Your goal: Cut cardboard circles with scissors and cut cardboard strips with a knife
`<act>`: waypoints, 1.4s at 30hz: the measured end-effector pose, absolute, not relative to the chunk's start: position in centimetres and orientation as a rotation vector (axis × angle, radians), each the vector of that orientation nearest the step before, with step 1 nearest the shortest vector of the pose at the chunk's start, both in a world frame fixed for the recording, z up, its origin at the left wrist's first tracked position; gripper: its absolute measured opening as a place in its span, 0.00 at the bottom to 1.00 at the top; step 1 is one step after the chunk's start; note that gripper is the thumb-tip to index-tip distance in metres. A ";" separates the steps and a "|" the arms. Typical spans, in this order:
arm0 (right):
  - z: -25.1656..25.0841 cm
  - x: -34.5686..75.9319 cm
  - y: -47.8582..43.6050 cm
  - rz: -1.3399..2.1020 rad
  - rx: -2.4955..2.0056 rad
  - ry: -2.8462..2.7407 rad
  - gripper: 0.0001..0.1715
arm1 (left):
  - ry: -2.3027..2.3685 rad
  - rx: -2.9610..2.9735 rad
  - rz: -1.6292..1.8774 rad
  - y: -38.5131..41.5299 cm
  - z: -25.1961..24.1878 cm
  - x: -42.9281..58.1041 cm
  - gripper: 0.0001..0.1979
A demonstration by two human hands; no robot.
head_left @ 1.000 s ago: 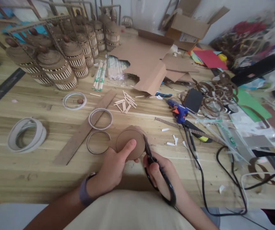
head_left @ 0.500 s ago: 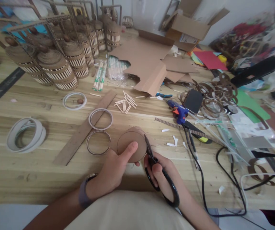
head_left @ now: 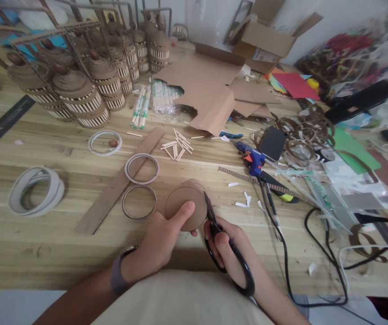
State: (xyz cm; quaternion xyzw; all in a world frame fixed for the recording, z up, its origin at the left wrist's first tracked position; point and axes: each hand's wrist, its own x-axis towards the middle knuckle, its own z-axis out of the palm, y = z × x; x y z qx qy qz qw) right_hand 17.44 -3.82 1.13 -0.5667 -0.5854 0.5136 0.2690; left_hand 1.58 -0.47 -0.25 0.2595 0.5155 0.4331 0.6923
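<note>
My left hand (head_left: 165,230) pinches a piece of brown cardboard (head_left: 181,203) marked with a drawn circle, its thumb lying on top and the other fingers mostly hidden beneath. Black-handled scissors (head_left: 238,259) are in my right hand (head_left: 233,246), with fingers and thumb through the loops. Their blades meet the cardboard's right edge along the circle line. Left of the cardboard lie a thin brown ring (head_left: 122,201) and a white-edged ring (head_left: 126,169), the latter over a long cardboard strip (head_left: 113,192).
Lantern-like cardboard models (head_left: 79,97) crowd the back left. Short sticks (head_left: 180,143) lie mid-table. To the right are a blue glue gun (head_left: 255,159), its black cable (head_left: 284,253) and cardboard coils (head_left: 300,151). White rolls (head_left: 50,194) sit at left; a cardboard sheet (head_left: 207,85) lies behind.
The scissors and my right hand have shifted very slightly down and right. The cardboard stays in my left hand, almost unmoved.
</note>
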 end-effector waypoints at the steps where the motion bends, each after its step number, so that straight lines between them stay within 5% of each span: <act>1: 1.1 17.4 -3.8 1.388 -1.531 -1.576 0.43 | 1.151 0.582 0.971 -0.4 -0.1 1.6 0.16; 42: 1.5 17.7 -4.2 1.310 -1.542 -1.681 0.39 | 1.298 0.619 0.918 -0.4 0.3 1.4 0.15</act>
